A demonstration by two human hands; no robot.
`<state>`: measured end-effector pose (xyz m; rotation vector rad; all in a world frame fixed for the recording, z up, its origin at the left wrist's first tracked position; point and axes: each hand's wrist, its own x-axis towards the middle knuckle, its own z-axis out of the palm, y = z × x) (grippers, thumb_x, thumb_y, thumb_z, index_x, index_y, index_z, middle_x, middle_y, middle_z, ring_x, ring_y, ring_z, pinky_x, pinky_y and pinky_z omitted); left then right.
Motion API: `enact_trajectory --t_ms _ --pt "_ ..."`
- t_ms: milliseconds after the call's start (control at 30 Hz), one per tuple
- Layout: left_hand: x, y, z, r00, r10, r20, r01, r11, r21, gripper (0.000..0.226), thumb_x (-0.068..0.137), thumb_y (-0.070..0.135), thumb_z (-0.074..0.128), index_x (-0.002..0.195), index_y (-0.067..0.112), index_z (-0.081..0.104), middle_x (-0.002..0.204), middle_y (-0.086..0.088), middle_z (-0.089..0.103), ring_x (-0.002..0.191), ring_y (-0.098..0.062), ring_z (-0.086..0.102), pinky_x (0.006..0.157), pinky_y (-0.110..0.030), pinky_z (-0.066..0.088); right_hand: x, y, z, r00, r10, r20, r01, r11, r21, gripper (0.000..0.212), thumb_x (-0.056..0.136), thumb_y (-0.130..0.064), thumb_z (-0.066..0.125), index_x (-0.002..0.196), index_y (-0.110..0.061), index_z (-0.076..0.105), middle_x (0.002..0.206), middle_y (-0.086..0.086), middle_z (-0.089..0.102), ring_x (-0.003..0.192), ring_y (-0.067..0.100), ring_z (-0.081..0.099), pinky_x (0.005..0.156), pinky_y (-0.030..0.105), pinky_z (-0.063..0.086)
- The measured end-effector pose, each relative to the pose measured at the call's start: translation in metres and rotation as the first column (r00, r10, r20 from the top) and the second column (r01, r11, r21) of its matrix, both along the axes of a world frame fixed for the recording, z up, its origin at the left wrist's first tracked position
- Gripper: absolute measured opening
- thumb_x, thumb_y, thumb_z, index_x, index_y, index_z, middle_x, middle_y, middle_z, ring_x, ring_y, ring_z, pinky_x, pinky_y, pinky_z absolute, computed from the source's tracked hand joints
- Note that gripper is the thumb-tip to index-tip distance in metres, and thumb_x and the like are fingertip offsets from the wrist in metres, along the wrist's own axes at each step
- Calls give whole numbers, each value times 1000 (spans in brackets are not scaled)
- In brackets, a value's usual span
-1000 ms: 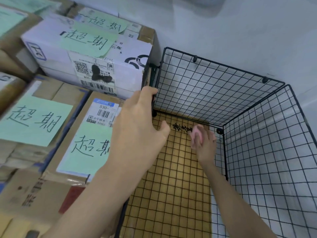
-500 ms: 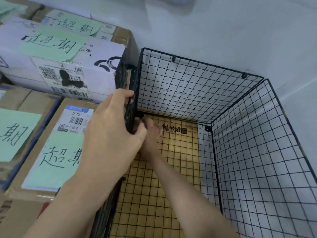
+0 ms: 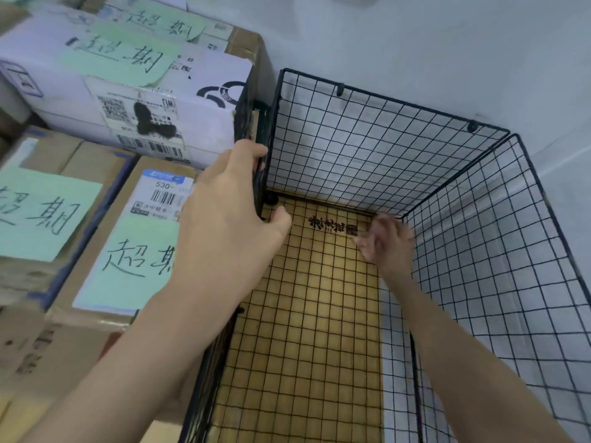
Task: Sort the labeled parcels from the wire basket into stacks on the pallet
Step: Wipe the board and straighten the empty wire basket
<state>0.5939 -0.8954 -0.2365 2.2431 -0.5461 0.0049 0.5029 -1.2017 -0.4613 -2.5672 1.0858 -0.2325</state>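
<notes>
Two hands work the black wire basket [image 3: 399, 148]: the left hand [image 3: 224, 219] clamps its left wall beside stacked labeled parcels [image 3: 128, 251], while the right hand [image 3: 388, 243], blurred, grip unreadable, reaches deep inside.

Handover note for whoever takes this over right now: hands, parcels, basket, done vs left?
Left hand: gripping the top edge of the wire basket's left wall, fingers curled over the wire.
Right hand: deep inside the basket near the far right corner, blurred; whether it holds anything cannot be told.
Basket: no parcels visible inside, only the bamboo-coloured mat under its floor grid.
Parcels: stacked left of the basket, green handwritten notes on top, including the white box and the brown box.
Left: apparently nothing to sort; check the right hand.
</notes>
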Motion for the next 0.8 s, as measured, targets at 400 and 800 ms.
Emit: enact_trajectory --t_ms 400,800 --pt "3 3 0 999 -28 45 28 1000 10 53 78 20 69 128 16 50 120 3 61 101 -17 59 84 -37 52 -40 203 -2 583 804 119 -808 559 183 47 90 -15 60 136 -10 50 142 8 49 135 25 44 114 49 35" --pt "3 1 2 994 7 106 -13 998 54 55 82 15 71 131 15 46 121 1 59 105 -14 56 79 -20 44 -168 273 6 67 974 216 -908 -30 417 35 104 -27 50 137 -17 48 139 7 49 127 27 50 99 52 49"
